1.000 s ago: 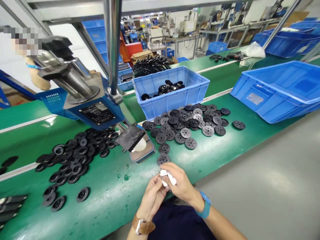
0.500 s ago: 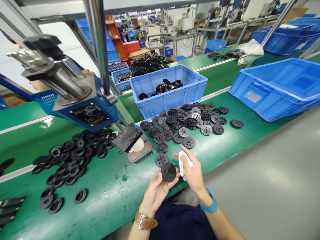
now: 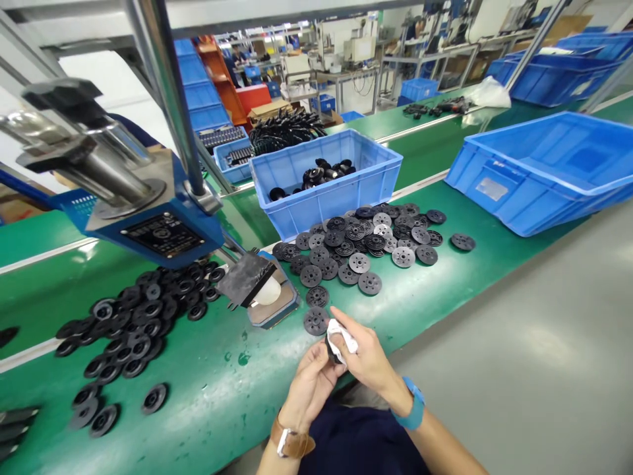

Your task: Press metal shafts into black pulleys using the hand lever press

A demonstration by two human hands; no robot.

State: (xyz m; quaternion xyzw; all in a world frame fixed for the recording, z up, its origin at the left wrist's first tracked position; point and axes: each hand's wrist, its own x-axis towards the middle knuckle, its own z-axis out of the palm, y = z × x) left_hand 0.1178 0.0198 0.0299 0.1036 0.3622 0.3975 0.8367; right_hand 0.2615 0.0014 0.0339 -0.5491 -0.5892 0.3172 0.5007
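Observation:
My left hand (image 3: 311, 382) is closed on a black round disc (image 3: 329, 348), held above the near edge of the green bench (image 3: 208, 402); only a sliver of the disc shows. My right hand (image 3: 363, 359) grips a small white cloth (image 3: 340, 334) and presses it against the disc. Just beyond my hands a lone grey disc (image 3: 316, 321) lies flat, and behind it spreads a pile of grey and black discs (image 3: 368, 237).
A blue press machine (image 3: 148, 218) with a steel column stands at left, a small fixture plate (image 3: 264, 297) below it. A pile of black wheels (image 3: 133, 316) lies left. A blue bin (image 3: 326, 181) holds black parts; a larger blue crate (image 3: 544, 171) sits right.
Half a second ago the disc was held bare in my left hand with the cloth drawn aside; now my right hand has brought the cloth back onto the disc, covering most of it.

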